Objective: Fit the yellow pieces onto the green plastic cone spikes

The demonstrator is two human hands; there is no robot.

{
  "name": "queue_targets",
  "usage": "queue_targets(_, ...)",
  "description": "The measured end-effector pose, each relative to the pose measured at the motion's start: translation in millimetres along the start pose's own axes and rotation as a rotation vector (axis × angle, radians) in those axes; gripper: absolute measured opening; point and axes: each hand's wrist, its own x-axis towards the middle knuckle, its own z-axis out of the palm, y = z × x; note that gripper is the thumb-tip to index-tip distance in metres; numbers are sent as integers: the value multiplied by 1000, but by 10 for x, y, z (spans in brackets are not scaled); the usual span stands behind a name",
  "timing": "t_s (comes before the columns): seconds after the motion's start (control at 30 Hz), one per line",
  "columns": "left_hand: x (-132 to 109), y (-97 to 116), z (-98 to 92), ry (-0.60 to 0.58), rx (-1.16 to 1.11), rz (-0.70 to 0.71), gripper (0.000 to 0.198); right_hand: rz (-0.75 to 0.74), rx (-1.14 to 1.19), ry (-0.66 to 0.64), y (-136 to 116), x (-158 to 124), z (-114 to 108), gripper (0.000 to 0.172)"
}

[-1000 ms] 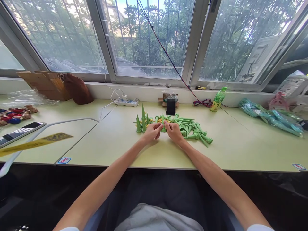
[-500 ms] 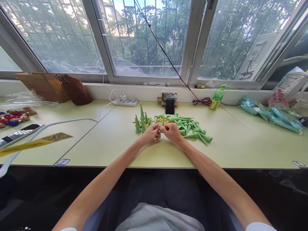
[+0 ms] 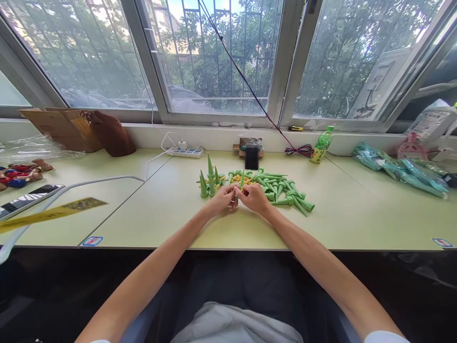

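Note:
My left hand (image 3: 223,198) and my right hand (image 3: 254,197) meet at the middle of the pale green table (image 3: 178,214), fingers curled together around one green cone (image 3: 242,180) whose tip sticks up between them. Just behind the hands lies a heap of green cones (image 3: 285,193), most on their sides. Three cones stand upright (image 3: 209,181) to the left of the heap. Small yellow pieces (image 3: 240,179) lie scattered among the cones.
A power strip (image 3: 186,152) and a dark blurred object (image 3: 252,157) sit by the window sill. A green bottle (image 3: 322,144) and red-black wire coil (image 3: 299,151) are at right, teal packets (image 3: 403,172) far right. A phone (image 3: 24,200), a brown pouch (image 3: 109,133) and cardboard (image 3: 60,126) are left.
The hands have drawn a little closer to me with the cone, and the fingers have closed tighter around it. Everything on the table stays where it was.

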Motion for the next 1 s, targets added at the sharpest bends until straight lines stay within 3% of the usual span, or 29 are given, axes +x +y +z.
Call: queue_targets(1.0,-6,14,39,27,3,3,42,-12,7,5,16,-6,6,52)
